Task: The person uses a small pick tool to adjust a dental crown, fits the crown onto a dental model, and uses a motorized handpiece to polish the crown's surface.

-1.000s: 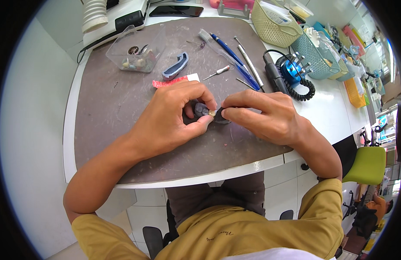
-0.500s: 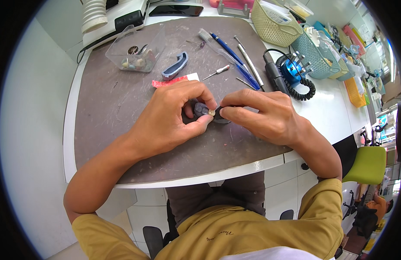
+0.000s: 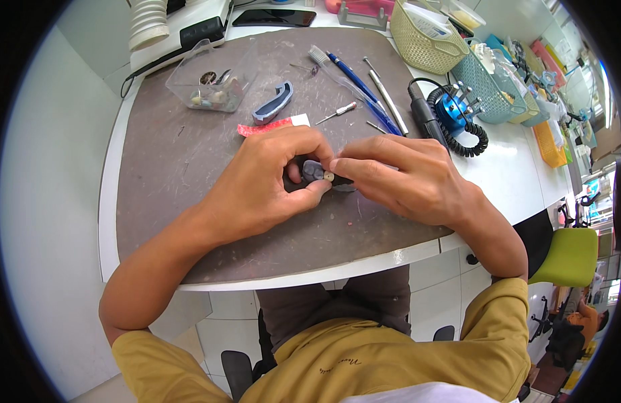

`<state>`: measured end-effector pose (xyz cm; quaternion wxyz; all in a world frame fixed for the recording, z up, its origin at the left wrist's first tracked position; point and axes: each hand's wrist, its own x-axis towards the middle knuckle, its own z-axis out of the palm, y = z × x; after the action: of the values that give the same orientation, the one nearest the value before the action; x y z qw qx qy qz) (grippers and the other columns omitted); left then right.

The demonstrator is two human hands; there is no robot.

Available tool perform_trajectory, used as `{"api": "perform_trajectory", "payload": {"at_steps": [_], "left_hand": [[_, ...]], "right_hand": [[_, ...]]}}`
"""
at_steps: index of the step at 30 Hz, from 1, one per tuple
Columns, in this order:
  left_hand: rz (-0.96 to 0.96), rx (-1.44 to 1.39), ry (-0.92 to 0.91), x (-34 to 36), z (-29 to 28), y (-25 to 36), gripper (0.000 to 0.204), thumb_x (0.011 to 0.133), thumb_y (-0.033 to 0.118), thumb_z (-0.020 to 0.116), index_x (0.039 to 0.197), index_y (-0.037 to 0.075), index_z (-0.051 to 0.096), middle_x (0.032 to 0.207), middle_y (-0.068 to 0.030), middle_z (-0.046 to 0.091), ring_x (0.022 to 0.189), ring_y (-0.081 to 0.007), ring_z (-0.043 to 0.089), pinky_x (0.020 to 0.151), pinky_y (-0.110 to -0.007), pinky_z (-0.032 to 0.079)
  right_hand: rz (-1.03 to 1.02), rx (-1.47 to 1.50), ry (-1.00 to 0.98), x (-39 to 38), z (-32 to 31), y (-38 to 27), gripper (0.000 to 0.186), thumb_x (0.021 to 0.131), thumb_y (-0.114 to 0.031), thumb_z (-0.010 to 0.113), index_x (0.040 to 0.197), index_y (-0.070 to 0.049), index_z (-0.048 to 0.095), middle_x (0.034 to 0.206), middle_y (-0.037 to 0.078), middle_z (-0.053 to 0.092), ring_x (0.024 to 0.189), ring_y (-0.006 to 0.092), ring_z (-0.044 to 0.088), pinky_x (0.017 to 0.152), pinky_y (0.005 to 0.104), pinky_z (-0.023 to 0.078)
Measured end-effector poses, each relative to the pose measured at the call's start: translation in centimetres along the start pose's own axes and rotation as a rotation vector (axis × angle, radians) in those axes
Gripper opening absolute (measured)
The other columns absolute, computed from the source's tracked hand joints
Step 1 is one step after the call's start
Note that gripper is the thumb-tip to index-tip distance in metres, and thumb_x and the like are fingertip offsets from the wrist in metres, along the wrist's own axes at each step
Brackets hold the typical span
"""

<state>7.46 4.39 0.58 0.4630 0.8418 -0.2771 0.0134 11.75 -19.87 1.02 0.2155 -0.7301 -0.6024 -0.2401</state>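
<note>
My left hand (image 3: 263, 168) curls around a small grey dental model (image 3: 313, 169), thumb and fingers closed on its sides. A cream tooth crown (image 3: 329, 176) sits at the model's right end, beside my left thumb tip. Over that end, my right hand (image 3: 408, 176) has thumb and forefinger drawn together in a pinch, touching or nearly touching my left fingertips. Something dark shows beneath the right fingers; what they hold, if anything, is hidden. Just beyond my left hand lies a red and white strip (image 3: 270, 125), with a blue-grey curved piece (image 3: 273, 104) past it.
A clear plastic box (image 3: 179, 86) with small parts stands at the far left. Toward the far right lie a toothbrush (image 3: 347, 80), a blue pen (image 3: 344, 67), a silver pen-like tool (image 3: 389, 104) and a small screwdriver (image 3: 337, 112). A black handpiece (image 3: 428, 121) rests by a blue bur stand (image 3: 451, 107).
My right hand has shifted slightly left and up, its fingertips now over the crown's upper side. The left hand keeps its hold on the dental model.
</note>
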Motion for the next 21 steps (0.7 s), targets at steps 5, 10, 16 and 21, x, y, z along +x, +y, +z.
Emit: {"api": "perform_trajectory", "payload": {"at_steps": [5, 10, 16, 21], "left_hand": [[0.015, -0.021, -0.006, -0.1, -0.2, -0.2, 0.021, 0.081, 0.003, 0.077, 0.100, 0.002, 0.068, 0.100, -0.0038, 0.070, 0.073, -0.0106, 0.055, 0.067, -0.025, 0.047], [-0.022, -0.024, -0.032, 0.0, -0.4, 0.2, 0.018, 0.081, 0.002, 0.077, 0.096, 0.002, 0.066, 0.099, -0.0037, 0.071, 0.073, -0.0098, 0.054, 0.066, -0.025, 0.047], [-0.027, -0.035, -0.015, -0.1, 0.0, -0.4, 0.017, 0.081, 0.000, 0.076, 0.095, 0.003, 0.066, 0.098, -0.0043, 0.072, 0.073, -0.0101, 0.055, 0.067, -0.026, 0.047], [-0.005, 0.005, -0.039, 0.0, -0.2, 0.1, 0.018, 0.082, -0.001, 0.076, 0.097, 0.002, 0.065, 0.101, -0.0053, 0.072, 0.077, -0.0110, 0.058, 0.067, -0.025, 0.048]], "right_hand": [[0.032, 0.004, -0.028, 0.0, 0.0, 0.0, 0.035, 0.077, -0.005, 0.072, 0.112, -0.007, 0.066, 0.082, 0.003, 0.063, 0.065, 0.0184, 0.065, 0.050, 0.0328, 0.054], [0.110, -0.014, -0.169, -0.2, -0.9, -0.4, 0.043, 0.072, -0.005, 0.083, 0.113, -0.010, 0.073, 0.091, 0.004, 0.072, 0.067, 0.0192, 0.068, 0.055, 0.0319, 0.054], [0.012, -0.027, -0.058, -0.6, 0.1, 0.1, 0.040, 0.071, -0.005, 0.080, 0.110, -0.008, 0.072, 0.088, 0.004, 0.071, 0.064, 0.0166, 0.067, 0.051, 0.0294, 0.053], [-0.009, -0.071, -0.097, -0.8, -0.2, -0.1, 0.039, 0.075, -0.006, 0.075, 0.114, -0.009, 0.070, 0.086, 0.003, 0.069, 0.064, 0.0163, 0.066, 0.050, 0.0296, 0.052]]}}
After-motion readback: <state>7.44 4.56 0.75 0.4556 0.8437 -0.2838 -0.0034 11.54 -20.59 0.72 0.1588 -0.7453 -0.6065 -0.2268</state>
